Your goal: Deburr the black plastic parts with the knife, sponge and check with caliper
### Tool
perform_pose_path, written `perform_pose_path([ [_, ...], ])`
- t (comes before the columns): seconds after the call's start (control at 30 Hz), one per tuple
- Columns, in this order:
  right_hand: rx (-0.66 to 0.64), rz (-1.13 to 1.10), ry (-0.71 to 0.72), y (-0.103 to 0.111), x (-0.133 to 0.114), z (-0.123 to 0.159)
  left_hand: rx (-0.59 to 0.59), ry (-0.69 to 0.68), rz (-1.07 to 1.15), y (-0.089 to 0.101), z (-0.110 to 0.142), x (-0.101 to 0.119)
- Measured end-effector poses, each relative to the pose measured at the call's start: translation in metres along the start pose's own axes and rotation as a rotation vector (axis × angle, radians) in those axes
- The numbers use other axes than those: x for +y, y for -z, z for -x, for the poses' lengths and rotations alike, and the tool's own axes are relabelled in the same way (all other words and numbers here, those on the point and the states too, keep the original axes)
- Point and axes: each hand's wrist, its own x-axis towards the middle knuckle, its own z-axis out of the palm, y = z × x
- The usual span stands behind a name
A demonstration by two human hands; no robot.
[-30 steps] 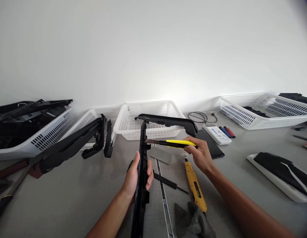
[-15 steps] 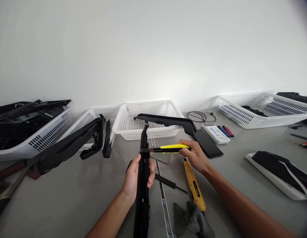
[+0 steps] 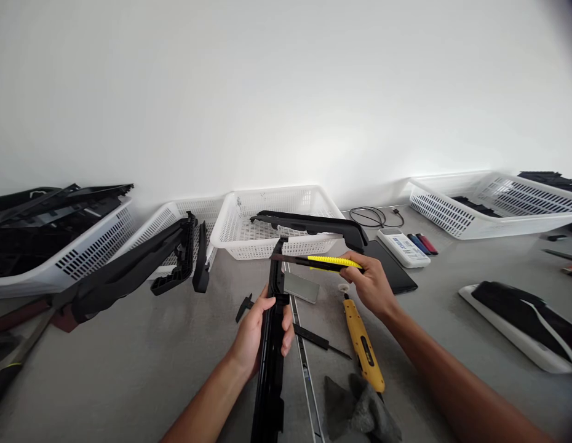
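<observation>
In my left hand [image 3: 253, 335] is a long black plastic trim piece [image 3: 270, 363], gripped round its middle and pointing away from me. Its lower end runs out of the bottom of the view. My right hand [image 3: 369, 282] is closed round a utility knife [image 3: 329, 263] with a yellow ribbed handle. The dark blade lies across the upper end of the trim piece, beyond my left fingers. Whether the edge touches the plastic I cannot tell. Below my right hand lies a yellow rotary tool [image 3: 363, 344] with a round white tip.
White baskets [image 3: 249, 249] line the wall; black trim pieces [image 3: 309, 223] rest on or in several. A steel ruler [image 3: 304, 369], a black caliper [image 3: 311, 336], a grey cloth [image 3: 357, 409] and a black phone [image 3: 392, 267] lie near my hands. Further right is a black-and-white case [image 3: 516, 326].
The knife has moved from beside my left thumb to the far end of the trim piece. The trim piece has turned, and its upper end has shifted slightly right.
</observation>
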Motion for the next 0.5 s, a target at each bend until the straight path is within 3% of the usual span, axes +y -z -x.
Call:
perform_pose_path([
  [0.33,0.198,0.044,-0.028,0.0029,-0.0072,0.0002,0.043,0.064,-0.111,0.0002,0.0004,0.0013],
  [0.5,0.126,0.008,-0.018,0.0021,-0.0073,0.0006,0.056,0.022,-0.153,-0.0016,0.0011,0.0021],
])
